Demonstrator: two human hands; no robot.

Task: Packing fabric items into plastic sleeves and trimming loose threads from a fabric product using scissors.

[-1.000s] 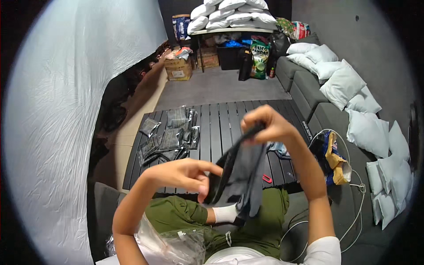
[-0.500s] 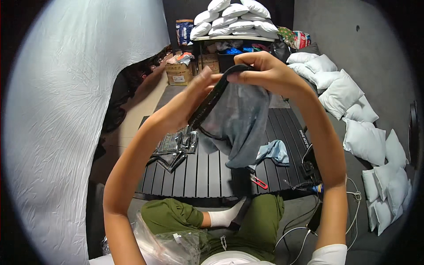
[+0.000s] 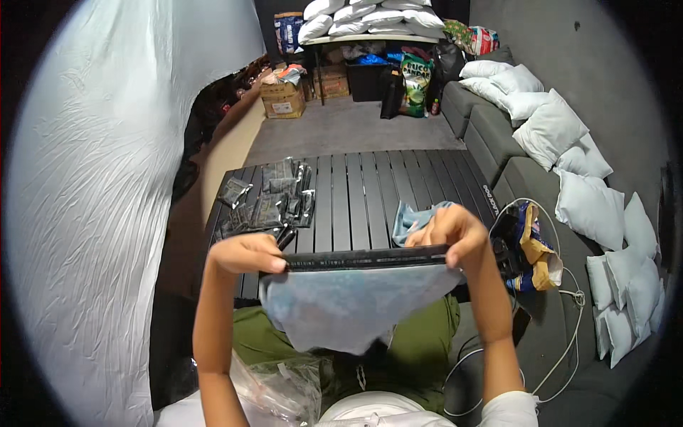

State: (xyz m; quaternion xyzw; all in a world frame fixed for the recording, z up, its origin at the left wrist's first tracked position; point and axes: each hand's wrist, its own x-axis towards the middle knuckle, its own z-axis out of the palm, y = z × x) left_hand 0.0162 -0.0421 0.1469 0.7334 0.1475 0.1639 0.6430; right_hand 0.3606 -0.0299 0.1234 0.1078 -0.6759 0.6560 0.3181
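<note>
Blue-grey briefs [image 3: 356, 299] with a wide black waistband hang stretched between my two hands, above my lap and the table's near edge. My left hand [image 3: 249, 254] pinches one end of the waistband between thumb and fingers. At the other end, my right hand [image 3: 455, 233] grips the band with its thumb in front. The waistband runs almost level and the cloth below it narrows downward. Beyond my right hand a crumpled light-blue cloth [image 3: 409, 220] lies on the black slatted table [image 3: 348, 185], partly hidden by that hand.
Several black items in clear plastic packs [image 3: 274, 199] lie on the table's left. Clear plastic wrapping [image 3: 284, 388] rests by my left leg. A yellow and blue bag [image 3: 533, 249] and white cables [image 3: 580, 306] are at right. White pillows [image 3: 551, 132] line the grey sofa [image 3: 484, 132].
The briefs came down from raised and bunched to lower and pulled wide. My hands moved apart, and the view shifted, showing more of the table and the bag at right.
</note>
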